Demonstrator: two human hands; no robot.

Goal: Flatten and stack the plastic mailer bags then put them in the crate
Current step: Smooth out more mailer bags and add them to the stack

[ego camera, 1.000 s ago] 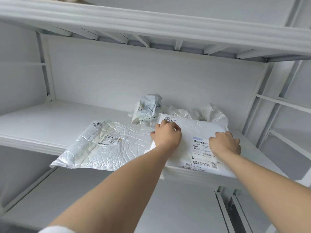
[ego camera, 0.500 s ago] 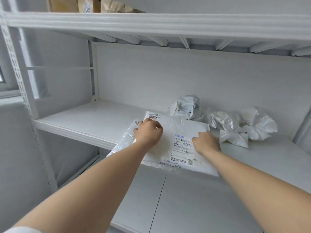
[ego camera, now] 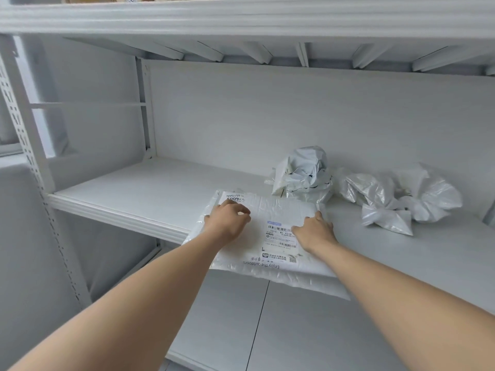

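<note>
So the labelled mailer [ego camera: 278, 210] has slid fully over the crinkled mailer [ego camera: 294, 286], both overhanging the shelf's [ego camera: 160, 188] front edge. Left hand [ego camera: 227, 223] and right hand [ego camera: 314, 231] sit on top, fingers curled; can't tell if they're pinching. That's two stacked, I'd say, and the crumpled bags [ego camera: 388, 196] at the shelf's back are unflattened.

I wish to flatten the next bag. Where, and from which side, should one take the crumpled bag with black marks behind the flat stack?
Probably pinch the loose flap at its lower left, coming from the left. The crumpled bag stands as a tall bunched lump; clear bags crowd its right and the flat stack lies in front, so the left side is free.
</note>
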